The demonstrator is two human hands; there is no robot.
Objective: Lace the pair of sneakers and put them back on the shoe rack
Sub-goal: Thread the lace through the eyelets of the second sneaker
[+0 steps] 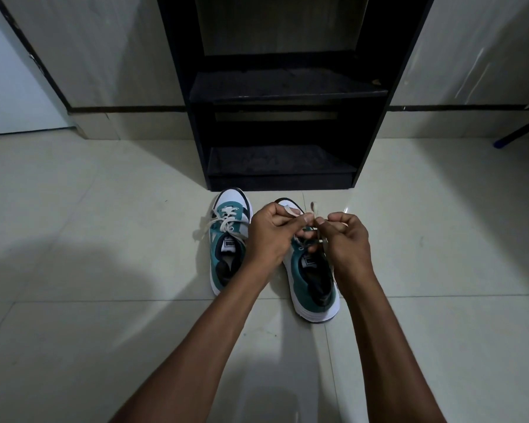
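Observation:
Two white and teal sneakers stand side by side on the floor tiles, toes toward the rack. The left sneaker has its cream lace threaded and lying loosely tied. Over the right sneaker my left hand and my right hand meet, both pinching its cream lace, one end of which sticks up between my fingers. My hands hide that shoe's eyelets and toe. The black shoe rack stands just beyond the shoes, with its shelves bare.
Pale tiled floor spreads on both sides of the shoes. A wall with a dark skirting line runs behind the rack. A white door is at the far left, and a dark furniture leg with a blue foot at the far right.

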